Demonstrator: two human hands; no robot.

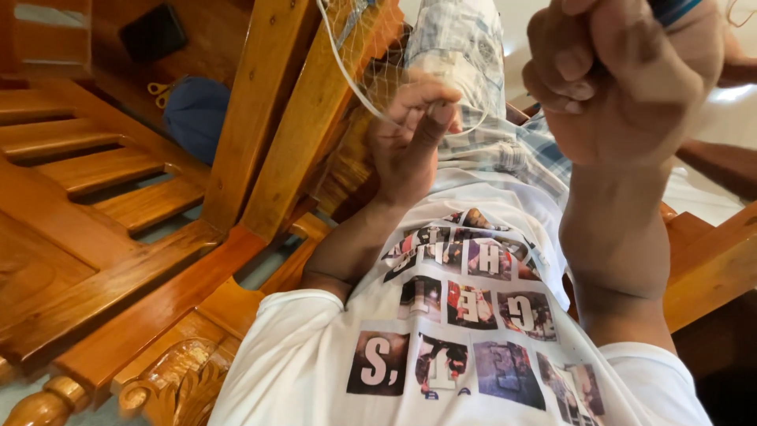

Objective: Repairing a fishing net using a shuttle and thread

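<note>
Pinching a white cord (347, 75) of fine netting (371, 55) between my left hand (410, 138) fingers; right hand (623, 75) fisted tight, its contents hidden. Netting drapes over the wooden chair arm (300, 118) beside my lap.

Left hand (410, 142) pinches net (378, 55) beside wooden frame (276, 118) — right hand (623, 79) nearer, right.

Right hand (623, 75) close to the lens, blurred, clipped by the top edge; whatever sits inside the fist hidden by the fingers, only a blue sliver showing at the edge. Net (371, 47) cut off at the top, mesh too fine to trace. Cord (355, 79) end lost behind left hand (406, 138) fingertips. Yellow-handled item (160, 92) half hidden behind blue cloth (195, 114). Dark object (154, 33) on bench (95, 170) unidentifiable.
</note>
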